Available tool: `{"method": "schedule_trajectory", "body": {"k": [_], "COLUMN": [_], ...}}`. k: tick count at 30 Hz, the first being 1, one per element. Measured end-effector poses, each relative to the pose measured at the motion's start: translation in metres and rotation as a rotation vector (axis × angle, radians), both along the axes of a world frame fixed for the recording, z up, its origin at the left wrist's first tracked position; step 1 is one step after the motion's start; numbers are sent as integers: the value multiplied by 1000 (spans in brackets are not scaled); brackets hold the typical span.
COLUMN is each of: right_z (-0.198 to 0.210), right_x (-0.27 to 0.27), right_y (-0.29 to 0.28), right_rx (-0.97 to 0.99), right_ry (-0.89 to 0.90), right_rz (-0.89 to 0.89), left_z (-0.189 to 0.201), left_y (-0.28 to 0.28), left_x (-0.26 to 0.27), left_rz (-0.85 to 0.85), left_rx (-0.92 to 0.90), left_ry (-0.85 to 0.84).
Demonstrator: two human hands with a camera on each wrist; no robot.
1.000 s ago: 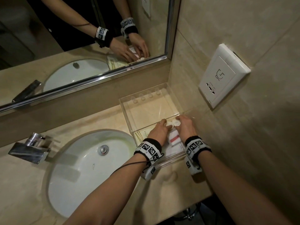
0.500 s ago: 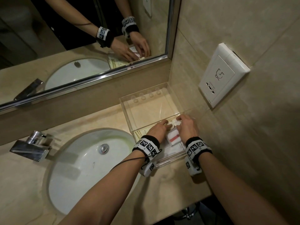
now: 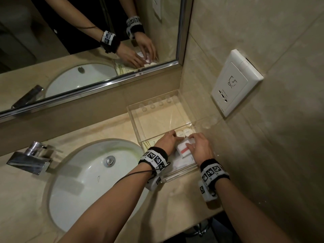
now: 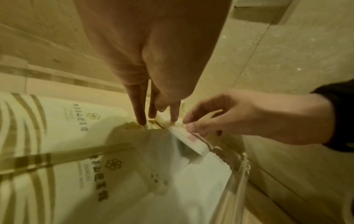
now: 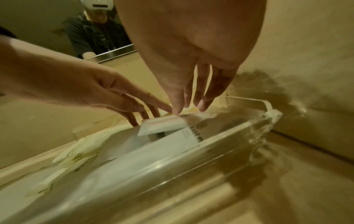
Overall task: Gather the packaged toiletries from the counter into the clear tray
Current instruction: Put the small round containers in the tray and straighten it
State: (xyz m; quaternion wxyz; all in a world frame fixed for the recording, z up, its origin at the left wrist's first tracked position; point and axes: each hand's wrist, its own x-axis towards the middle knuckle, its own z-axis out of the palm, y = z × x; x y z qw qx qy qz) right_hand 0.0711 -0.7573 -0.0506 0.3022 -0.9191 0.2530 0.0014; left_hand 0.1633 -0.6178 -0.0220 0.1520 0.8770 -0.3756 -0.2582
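Observation:
The clear tray stands in the counter's back right corner. Two round white packets lie in its middle. A small white packet with a red stripe rests on flat white and gold-striped packets at the near end. My left hand reaches into the tray, straight fingers touching the packets. My right hand sits beside it, thumb and fingertips resting on the red-striped packet. Neither hand grips anything. The tray's front wall is close to both wrists.
A white sink with a chrome tap fills the counter's left. A mirror runs along the back. A white socket plate sticks out from the right wall, which stands close to the tray. The counter's front edge is near.
My right hand has drawn back a little from the round packets onto the red-striped packet. The left hand has hardly moved. The view has shifted slightly.

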Motion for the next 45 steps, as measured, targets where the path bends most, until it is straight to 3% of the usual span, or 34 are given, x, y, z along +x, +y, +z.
{"method": "schedule_trajectory", "body": {"k": [7,12,22,27,32,41,45], "right_z": [-9,-5,4,3,4,16,21], "right_x": [-3,-4,-4,-5,-8,-13,-24], "right_y": [0,-2,1,2,6,8,17], "right_rx": [-14,-102,-242,-275,-297,-175,-57], "right_ry": [19,132,214,233,230,137,63], "right_rz": [146,199,216,217,188,111,76], "left_z": [5,-2,-11,-23,-32,-12,-8], "left_y": [29,63,86,88,83,94,104], "left_x": [0,-8,-31,-41,-44,-41,-48], "left_rz": [192,307,264,220,253,287,437], "left_rx": [-119,-127,-117,3,0,-198,-259], "left_ry": [-113,-122,-200,-128,-85,-203,-207]}}
